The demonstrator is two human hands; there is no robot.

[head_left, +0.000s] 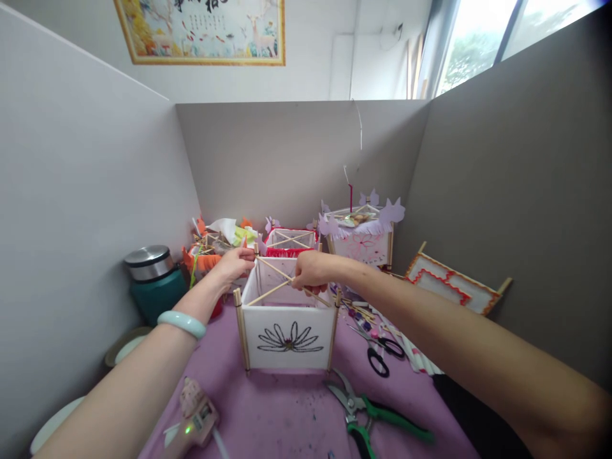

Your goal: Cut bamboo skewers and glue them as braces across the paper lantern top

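Observation:
A box-shaped lantern (288, 354) with white panels and wooden corner posts stands upright on the purple cloth. Its front panel bears a black-outlined flower. Thin wooden sticks (268, 294) cross in an X over its open top. At the far left corner, my left hand (235, 266) has its fingers closed around the post top; a pale bangle circles that wrist. Above the crossing, my right hand (313, 271) is curled with its fingers pinched at a stick. The fingertips of the right hand are partly hidden by the hand itself.
Green-handled pruning shears (354, 408), black-handled scissors (380, 354) and a lit glue gun (198, 421) lie nearby. A teal flask (155, 287) stands left. Behind are a red-trimmed lantern (291, 241) and one with purple cutouts (363, 248). Grey partitions (301, 159) enclose three sides.

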